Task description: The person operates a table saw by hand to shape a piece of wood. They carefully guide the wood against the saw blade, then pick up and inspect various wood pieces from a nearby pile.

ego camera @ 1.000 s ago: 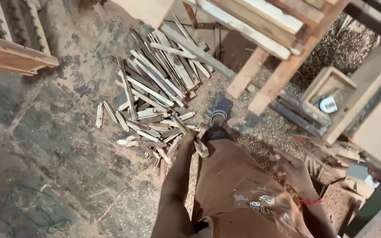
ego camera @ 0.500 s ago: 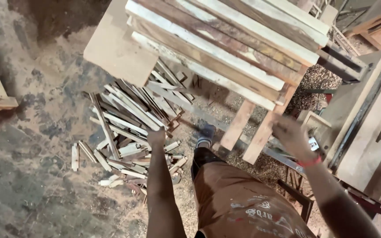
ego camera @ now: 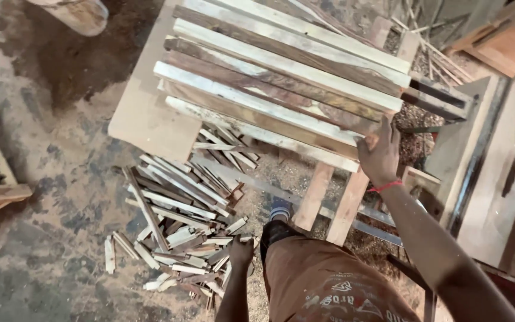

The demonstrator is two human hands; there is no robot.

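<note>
The right hand [ego camera: 379,154] is resting on the near end of the stack of long, rough-sawn wooden slats [ego camera: 281,77], pale and dark brown, which is lying across a wooden trestle counter [ego camera: 335,200]; its fingers [ego camera: 393,132] are spreading flat over the end of the top slats, open and pressing rather than wrapped around anything. The slats are looking stiff and fairly heavy as a bundle, dry and splintery along their edges, so a single slat would best be taken by its end just under these fingers, where the ends are jutting past the frame. The left hand [ego camera: 241,251] is hanging low beside the brown-trousered leg [ego camera: 317,280], its fingers loosely curled, and I cannot tell whether it is holding anything. Just beyond its fingertips a heap of short pale wood offcuts [ego camera: 180,220] is lying on the dusty concrete floor [ego camera: 49,250]; those are light and loose.
</note>
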